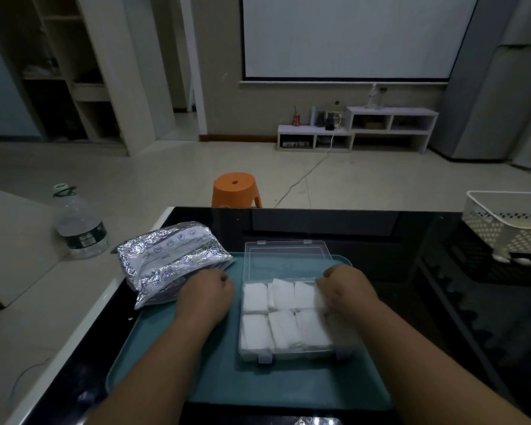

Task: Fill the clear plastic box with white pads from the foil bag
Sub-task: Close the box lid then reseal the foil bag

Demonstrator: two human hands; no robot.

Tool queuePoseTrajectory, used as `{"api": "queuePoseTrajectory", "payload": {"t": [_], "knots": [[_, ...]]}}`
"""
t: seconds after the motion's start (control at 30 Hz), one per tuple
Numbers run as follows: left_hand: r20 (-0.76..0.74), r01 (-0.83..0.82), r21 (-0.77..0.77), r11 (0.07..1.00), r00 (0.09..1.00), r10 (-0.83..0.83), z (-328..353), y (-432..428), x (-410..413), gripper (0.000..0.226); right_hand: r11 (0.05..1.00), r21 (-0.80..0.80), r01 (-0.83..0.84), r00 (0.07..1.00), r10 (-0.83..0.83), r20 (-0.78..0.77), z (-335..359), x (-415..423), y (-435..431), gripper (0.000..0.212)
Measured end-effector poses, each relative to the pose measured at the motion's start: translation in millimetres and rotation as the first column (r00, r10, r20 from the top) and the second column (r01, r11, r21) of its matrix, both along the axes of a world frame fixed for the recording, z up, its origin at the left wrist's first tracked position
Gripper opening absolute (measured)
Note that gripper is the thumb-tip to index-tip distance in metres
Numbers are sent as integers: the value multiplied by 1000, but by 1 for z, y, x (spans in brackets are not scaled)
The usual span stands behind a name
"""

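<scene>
The clear plastic box (252, 348) lies open on a teal tray (227, 384), its lid (284, 260) folded back flat. Several white pads (284, 328) fill it in two rows. My right hand (347, 291) rests at the box's far right corner, fingers curled onto a white pad there. My left hand (207, 291) is a loose fist on the tray, between the box's left wall and the mouth of the crinkled foil bag (172, 256). Whether the left hand holds anything is hidden.
The tray sits on a glossy black table (411, 286). A white perforated basket (509, 223) stands at the table's far right. A large water bottle (80, 225) stands on the pale surface to the left. An orange stool (236, 190) is beyond the table's far edge.
</scene>
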State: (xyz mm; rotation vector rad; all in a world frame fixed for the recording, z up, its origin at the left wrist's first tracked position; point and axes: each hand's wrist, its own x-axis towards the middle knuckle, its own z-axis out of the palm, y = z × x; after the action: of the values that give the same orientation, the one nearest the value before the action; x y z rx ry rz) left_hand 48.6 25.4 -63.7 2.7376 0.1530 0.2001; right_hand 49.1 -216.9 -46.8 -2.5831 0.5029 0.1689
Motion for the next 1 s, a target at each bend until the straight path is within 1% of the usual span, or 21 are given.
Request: {"api": "queuePoseTrajectory", "payload": {"t": [0.07, 0.1, 0.13, 0.2, 0.3, 0.37, 0.43, 0.47, 0.5, 0.57, 0.63, 0.67, 0.73, 0.8, 0.83, 0.87, 0.9, 0.93, 0.97, 1.0], "knots": [[-18, 25, -197, 980, 999, -29, 7, -7, -1, 30, 999, 33, 12, 1000, -12, 19, 0, 0, 3, 27], [-30, 50, -264, 963, 998, -59, 8, -9, 0, 31, 998, 56, 24, 999, -25, 27, 1, -1, 4, 30], [-50, 78, -288, 954, 994, -97, 8, -11, 1, 32, 996, 83, 37, 999, -40, 30, 3, -1, 6, 32], [-102, 107, -277, 955, 985, -140, 5, -13, 1, 32, 993, 116, 36, 998, -41, 40, 3, -2, 7, 34], [-98, 73, -272, 960, 990, -103, -1, -13, -2, 33, 985, 171, 21, 997, -34, 72, -1, -3, 5, 28], [-72, 57, -311, 949, 994, -83, -1, -12, -3, 37, 974, 222, 42, 992, -66, 105, -1, -4, 4, 20], [-72, 31, -368, 929, 995, -62, 0, -10, -2, 46, 962, 265, 70, 984, -110, 142, -1, -5, 5, 8], [-69, 20, -411, 911, 996, -52, 1, -10, -1, 52, 950, 301, 88, 977, -142, 160, 0, -6, 6, 12], [-63, 8, -461, 887, 997, -42, 3, -11, -2, 57, 933, 344, 102, 970, -170, 174, 2, -7, 9, 23], [-73, -27, -590, 807, 997, -20, 6, -12, -3, 66, 904, 413, 110, 958, -207, 197, 4, -9, 13, 41], [-91, -74, -700, 710, 996, 14, 11, -13, -1, 69, 908, 413, 75, 957, -182, 225, 4, -10, 15, 55], [-108, -98, -736, 670, 994, 26, 14, -13, 0, 69, 909, 414, 52, 959, -161, 233, 4, -11, 16, 59], [-148, -137, -811, 569, 989, 28, 21, -10, 2, 63, 898, 441, -1, 959, -124, 254, 5, -10, 20, 56], [-172, -149, -869, 472, 985, -5, 30, -7, 0, 57, 847, 532, -29, 958, -129, 257, 9, -8, 25, 52], [-182, -152, -889, 432, 983, -29, 34, -6, -1, 62, 804, 593, -29, 960, -143, 241, 11, -7, 28, 51], [-197, -166, -904, 395, 980, -40, 37, -5, -1, 72, 745, 667, -7, 964, -171, 201, 12, -5, 31, 49], [-208, -178, -913, 366, 977, -45, 39, -3, 0, 81, 666, 746, 31, 967, -209, 146, 14, -4, 33, 48], [-212, -183, -922, 341, 976, -50, 42, -1, 0, 85, 577, 814, 75, 963, -254, 91, 16, -3, 34, 45], [-216, -186, -928, 322, 974, -62, 43, 1, 1, 83, 514, 849, 119, 953, -298, 47, 19, -3, 33, 43], [-215, -182, -931, 316, 974, -73, 45, 3, 2, 78, 491, 860, 138, 947, -320, 31, 22, -3, 31, 43]]}}
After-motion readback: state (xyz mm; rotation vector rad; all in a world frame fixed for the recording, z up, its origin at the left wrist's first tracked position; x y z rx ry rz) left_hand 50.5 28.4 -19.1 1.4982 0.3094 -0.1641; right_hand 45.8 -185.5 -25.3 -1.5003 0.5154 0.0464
